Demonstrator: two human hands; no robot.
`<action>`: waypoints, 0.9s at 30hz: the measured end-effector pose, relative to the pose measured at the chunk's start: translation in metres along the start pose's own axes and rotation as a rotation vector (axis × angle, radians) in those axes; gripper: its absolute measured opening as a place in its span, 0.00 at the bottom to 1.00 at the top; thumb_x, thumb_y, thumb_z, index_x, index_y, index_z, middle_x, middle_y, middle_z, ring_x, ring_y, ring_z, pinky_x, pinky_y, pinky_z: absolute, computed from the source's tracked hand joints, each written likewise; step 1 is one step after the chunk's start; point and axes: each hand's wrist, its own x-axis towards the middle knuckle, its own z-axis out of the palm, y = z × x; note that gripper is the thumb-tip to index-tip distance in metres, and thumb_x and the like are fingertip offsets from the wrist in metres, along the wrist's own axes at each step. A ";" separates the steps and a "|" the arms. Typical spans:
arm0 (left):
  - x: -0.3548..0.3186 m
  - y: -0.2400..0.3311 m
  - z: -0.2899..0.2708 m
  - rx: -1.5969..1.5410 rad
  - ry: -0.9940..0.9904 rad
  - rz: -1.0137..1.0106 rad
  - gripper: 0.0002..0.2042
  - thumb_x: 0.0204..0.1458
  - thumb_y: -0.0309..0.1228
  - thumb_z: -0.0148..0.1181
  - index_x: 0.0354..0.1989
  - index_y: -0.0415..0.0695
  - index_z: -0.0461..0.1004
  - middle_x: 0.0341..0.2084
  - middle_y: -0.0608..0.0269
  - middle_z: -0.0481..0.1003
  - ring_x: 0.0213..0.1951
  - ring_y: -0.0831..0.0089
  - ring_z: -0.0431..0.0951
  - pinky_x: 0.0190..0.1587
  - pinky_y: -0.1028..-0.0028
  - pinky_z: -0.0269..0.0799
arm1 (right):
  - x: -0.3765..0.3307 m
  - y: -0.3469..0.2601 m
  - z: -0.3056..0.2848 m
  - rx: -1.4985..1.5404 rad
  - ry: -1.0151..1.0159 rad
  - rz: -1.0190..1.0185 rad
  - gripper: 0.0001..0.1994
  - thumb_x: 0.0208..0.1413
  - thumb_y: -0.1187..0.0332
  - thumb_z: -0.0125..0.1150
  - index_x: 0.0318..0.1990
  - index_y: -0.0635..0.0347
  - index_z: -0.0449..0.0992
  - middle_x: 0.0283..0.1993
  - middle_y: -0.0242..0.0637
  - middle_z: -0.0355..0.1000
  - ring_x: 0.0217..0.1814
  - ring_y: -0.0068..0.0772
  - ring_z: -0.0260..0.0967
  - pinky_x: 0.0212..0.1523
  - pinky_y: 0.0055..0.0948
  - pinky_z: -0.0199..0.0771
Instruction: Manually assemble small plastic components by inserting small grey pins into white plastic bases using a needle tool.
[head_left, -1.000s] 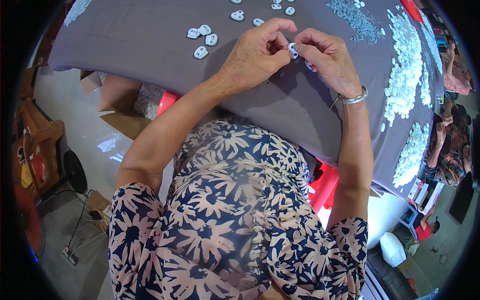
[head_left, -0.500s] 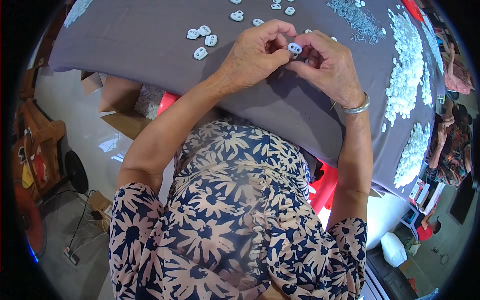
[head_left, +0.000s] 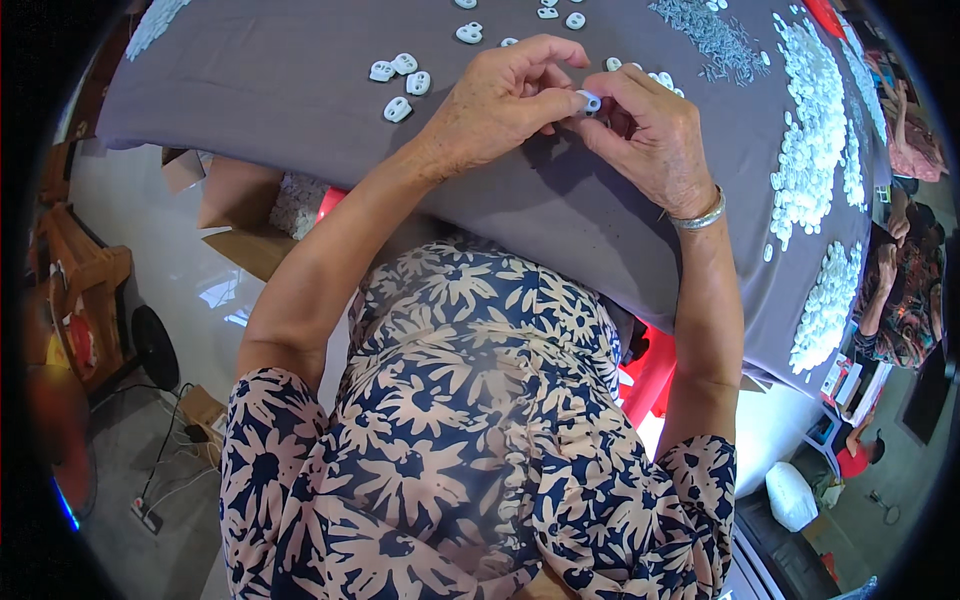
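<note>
Over the near part of the cloth-covered table, a small white two-hole cord lock is held between my two hands. My right hand, with a silver bangle at the wrist, pinches it between thumb and fingers. From the other side, the thumb of my left hand presses on it; part of the cord lock is hidden by that thumb. Left of my hands lie several similar white cord locks in a loose group. More white pieces lie just beyond my right hand.
A grey cloth covers the table. Far right are a heap of small grey springs and long heaps of white plastic parts. Below the table's left edge stands an open cardboard box. Other people are at the right.
The cord lock has turned between my fingers, and my left thumb now covers more of it. My right hand has shifted slightly left.
</note>
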 end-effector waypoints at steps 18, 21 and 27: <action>-0.006 0.003 -0.001 0.058 -0.097 -0.108 0.16 0.53 0.25 0.57 0.50 0.39 0.70 0.24 0.70 0.71 0.26 0.83 0.70 0.30 0.82 0.67 | -0.011 0.004 0.014 -0.284 -0.085 -0.173 0.08 0.48 0.69 0.61 0.30 0.60 0.68 0.26 0.39 0.67 0.26 0.41 0.69 0.25 0.35 0.70; -0.005 0.004 -0.004 0.000 -0.163 -0.145 0.17 0.52 0.24 0.57 0.52 0.38 0.69 0.24 0.70 0.71 0.26 0.83 0.69 0.30 0.82 0.67 | -0.014 0.000 0.014 -0.295 -0.108 -0.178 0.09 0.49 0.69 0.61 0.29 0.60 0.66 0.24 0.39 0.66 0.25 0.41 0.69 0.25 0.36 0.69; -0.006 0.013 -0.008 -0.073 -0.216 -0.206 0.19 0.48 0.23 0.58 0.51 0.35 0.69 0.23 0.68 0.72 0.25 0.82 0.70 0.29 0.82 0.67 | -0.017 -0.005 0.017 -0.297 -0.148 -0.183 0.11 0.51 0.66 0.61 0.28 0.59 0.64 0.21 0.40 0.66 0.23 0.41 0.69 0.24 0.36 0.68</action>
